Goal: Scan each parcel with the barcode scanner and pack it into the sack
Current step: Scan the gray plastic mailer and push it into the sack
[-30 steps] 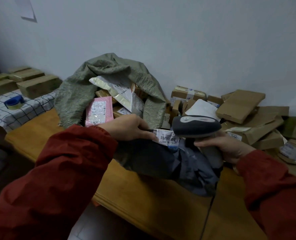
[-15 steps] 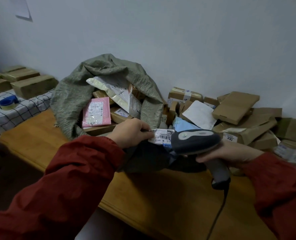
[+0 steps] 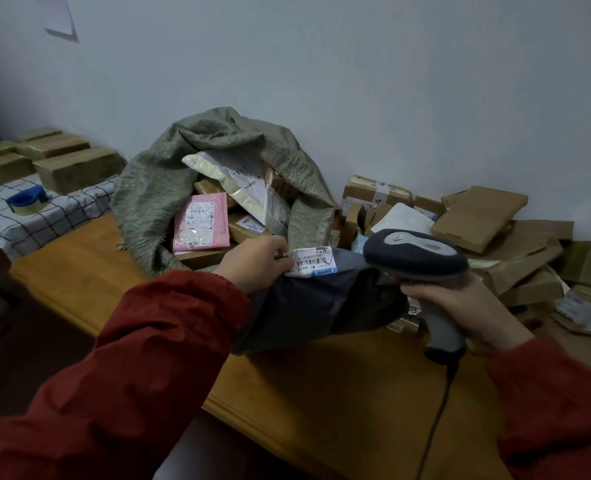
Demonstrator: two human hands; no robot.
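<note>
My left hand [image 3: 252, 263] grips a dark grey plastic parcel [image 3: 304, 306] by its top edge, just left of its white barcode label [image 3: 309, 262]. The parcel hangs over the wooden table [image 3: 339, 393] in front of the sack. My right hand [image 3: 460, 306] grips the handle of a grey barcode scanner [image 3: 415, 254], whose head sits just right of the label. The green woven sack [image 3: 148, 195] stands open behind, with a pink parcel [image 3: 200, 223], a white mailer [image 3: 238, 181] and brown boxes inside.
A heap of brown cardboard parcels [image 3: 488, 230] lies at the right against the wall. At the left, a checked cloth [image 3: 45, 216] carries a blue tape roll [image 3: 26, 200] and wrapped brown blocks [image 3: 76, 168]. The scanner's black cable [image 3: 436, 410] drops over the table's front edge.
The grey parcel has shifted left and up toward the sack's mouth in my left hand. The scanner head stays close to the label.
</note>
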